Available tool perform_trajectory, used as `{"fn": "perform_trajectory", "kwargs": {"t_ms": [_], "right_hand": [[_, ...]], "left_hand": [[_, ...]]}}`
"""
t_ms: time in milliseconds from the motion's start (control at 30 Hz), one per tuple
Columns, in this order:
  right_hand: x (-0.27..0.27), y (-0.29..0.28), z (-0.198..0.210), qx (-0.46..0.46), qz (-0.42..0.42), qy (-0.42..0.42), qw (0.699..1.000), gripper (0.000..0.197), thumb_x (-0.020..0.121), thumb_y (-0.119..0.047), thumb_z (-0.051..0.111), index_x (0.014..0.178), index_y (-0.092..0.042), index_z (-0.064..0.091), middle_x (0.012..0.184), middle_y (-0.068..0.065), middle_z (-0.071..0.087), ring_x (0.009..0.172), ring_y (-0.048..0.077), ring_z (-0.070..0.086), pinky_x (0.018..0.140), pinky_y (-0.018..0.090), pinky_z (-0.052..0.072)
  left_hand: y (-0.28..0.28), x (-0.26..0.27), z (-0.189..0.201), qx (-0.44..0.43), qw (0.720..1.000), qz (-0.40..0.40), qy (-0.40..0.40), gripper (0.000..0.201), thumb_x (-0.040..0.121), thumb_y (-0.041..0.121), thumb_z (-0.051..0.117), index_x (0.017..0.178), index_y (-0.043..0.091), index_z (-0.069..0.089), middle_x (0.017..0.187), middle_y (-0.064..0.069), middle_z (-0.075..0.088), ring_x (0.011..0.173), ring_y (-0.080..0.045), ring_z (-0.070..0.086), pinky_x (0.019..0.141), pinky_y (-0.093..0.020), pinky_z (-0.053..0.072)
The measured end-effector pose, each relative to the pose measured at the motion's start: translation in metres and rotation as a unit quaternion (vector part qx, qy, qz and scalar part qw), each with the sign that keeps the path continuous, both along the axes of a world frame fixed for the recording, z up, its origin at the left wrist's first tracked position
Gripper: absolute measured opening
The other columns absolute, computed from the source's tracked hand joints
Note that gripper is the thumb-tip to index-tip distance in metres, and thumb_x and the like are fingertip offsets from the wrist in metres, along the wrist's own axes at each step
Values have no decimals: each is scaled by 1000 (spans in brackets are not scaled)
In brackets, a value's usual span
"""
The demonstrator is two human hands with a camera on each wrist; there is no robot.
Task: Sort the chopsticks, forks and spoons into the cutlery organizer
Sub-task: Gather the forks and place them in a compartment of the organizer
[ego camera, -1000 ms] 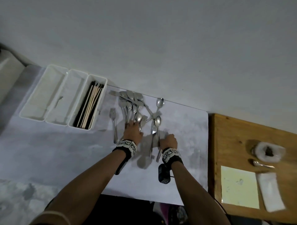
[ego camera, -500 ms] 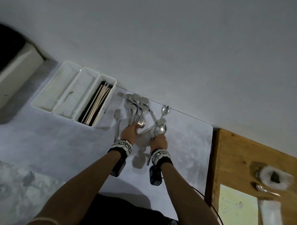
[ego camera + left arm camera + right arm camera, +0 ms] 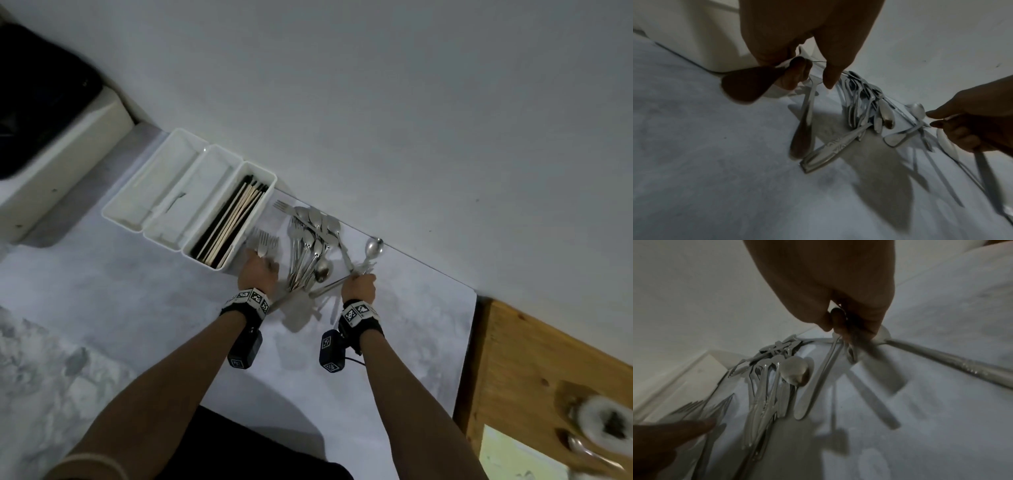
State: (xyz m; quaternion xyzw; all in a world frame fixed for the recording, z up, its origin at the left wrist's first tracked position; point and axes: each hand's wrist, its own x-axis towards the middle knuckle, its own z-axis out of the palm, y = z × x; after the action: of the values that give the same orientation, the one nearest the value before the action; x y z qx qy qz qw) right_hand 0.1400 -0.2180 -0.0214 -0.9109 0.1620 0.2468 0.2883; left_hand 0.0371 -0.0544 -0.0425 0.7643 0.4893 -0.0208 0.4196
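Forks (image 3: pixel 263 241) are what I have in my left hand (image 3: pixel 258 272), a small bunch pinched near their necks with the tines fanned toward the organizer (image 3: pixel 144 224), just beside its right wall at the centre-left of the head view. My right hand (image 3: pixel 359 286) is curled round a few pieces too, spoons (image 3: pixel 373 247) as far as I can tell, though the blur leaves the exact count unclear. Between my two hands the remaining pile of cutlery (image 3: pixel 310 253) lies heaped on the mat, handles pointing toward the lower part of the frame.

The chopsticks (image 3: pixel 233 219) already fill the right-hand compartment, so my guess is that the forks go into the middle or left one. To do that well I would lift the bunch clear of the pile, since one long handle (image 3: pixel 830 149) seems to trail low across the mat, then square the handles together and lay them lengthwise along the compartment, tines all one way. I'd keep the spoons in my right hand well apart until the forks are down, so the two sets don't tangle.

The work surface is a pale marbled mat (image 3: pixel 102 308) against a plain white wall (image 3: pixel 376 102). A wooden table (image 3: pixel 531 359) fills the lower right of the frame, and a white ledge (image 3: pixel 61 161) with something dark on it sits at the upper left.
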Motion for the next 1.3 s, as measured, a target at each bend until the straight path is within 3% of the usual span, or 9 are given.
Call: {"fn": "perform_trajectory", "kwargs": {"t_ms": [200,300,400,533,766,1000,1100,1166,1300], "right_hand": [[2,8,-6,-23,33,47,998,60,89,-32,64,130,8,48,123,16,63,113,29,62,82,27,47],[6,9,-4,-51,59,56,995,50,94,-22,51,132,10,44,128,19,58,114,30,60,75,25,41],[10,13,-7,-60,75,47,994,39,95,-24,40,118,2,58,124,21,60,106,33,62,77,31,48],[14,20,2,-36,106,-25,993,30,99,-24,33,111,-4,52,103,19,67,91,34,64,74,36,46],[38,69,20,19,306,-121,944,32,102,-27,32,123,-9,48,97,19,70,88,37,67,70,37,48],[61,119,17,-40,441,-127,887,29,89,-28,55,112,-12,60,102,15,71,95,37,66,81,40,54],[64,125,8,-80,474,-131,867,28,89,-25,55,112,-13,62,105,13,72,99,36,66,85,41,54],[66,123,3,-90,477,-138,863,25,91,-22,51,107,-8,65,104,15,72,100,36,66,85,40,53],[67,108,-1,-90,470,-128,869,28,90,-19,53,109,-1,62,108,19,67,105,37,62,85,39,50]], "left_hand": [[6,0,-9,18,997,-25,67,51,88,20,56,129,-4,41,108,-21,66,105,-35,63,86,-42,51],[8,3,-6,19,995,-33,95,29,91,15,50,113,-2,55,108,-22,65,105,-38,62,83,-44,51],[11,4,-7,28,993,-53,98,28,93,16,44,107,-3,57,105,-22,66,100,-38,63,80,-42,52],[11,5,-9,52,995,-47,76,32,95,17,39,111,-5,54,110,-26,62,102,-39,59,83,-44,49],[9,12,-5,74,995,-28,59,37,95,16,31,113,-6,54,117,-30,57,107,-41,55,91,-47,43],[14,14,2,-46,998,29,-26,47,97,7,34,144,2,30,93,-26,63,81,-38,62,70,-38,46],[14,13,-1,-66,996,42,-35,48,98,8,35,145,1,28,67,6,42,56,-6,40,52,-19,33],[16,15,-1,-95,994,50,-32,42,98,9,35,139,-2,35,67,6,43,58,-6,41,51,-19,31],[17,29,1,-106,993,48,-9,20,95,14,43,86,-1,52,89,-28,65,88,-38,64,76,-37,48]]}}
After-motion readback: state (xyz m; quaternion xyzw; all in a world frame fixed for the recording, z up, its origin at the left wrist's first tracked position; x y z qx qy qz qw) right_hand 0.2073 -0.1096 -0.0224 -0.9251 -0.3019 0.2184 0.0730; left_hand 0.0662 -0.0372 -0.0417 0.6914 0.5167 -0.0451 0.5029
